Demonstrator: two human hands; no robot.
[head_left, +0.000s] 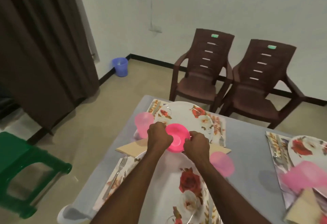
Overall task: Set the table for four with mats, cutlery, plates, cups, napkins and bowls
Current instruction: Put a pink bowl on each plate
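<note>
Both hands held one pink bowl [175, 138] just above centre of the frame: the left hand [159, 135] gripped its left rim with curled fingers, and the right hand [196, 143] pinched its right rim. The bowl sat over the near edge of the far floral plate [187, 116], though whether it rested on the plate or hung just above it could not be told.

The likeliest trouble was crowding. A pink cup [143, 124] stood just left of the left hand, close to the desk [247, 135] edge, and a knuckle pulling back carelessly could have tipped it toward the floor. A second pink cup [222, 163] stood just beside the right forearm, lower right of the hands, and a sweep of that arm could have knocked it over. Set off-centre on the plate's sloping rim, the light plastic bowl might have slid or tilted once let go. A folded napkin [131, 147] lay beneath the wrists and could have been dragged askew. A fork [122, 162] on the near mat [113, 183], lower left, lay near the desk edge too.
</note>
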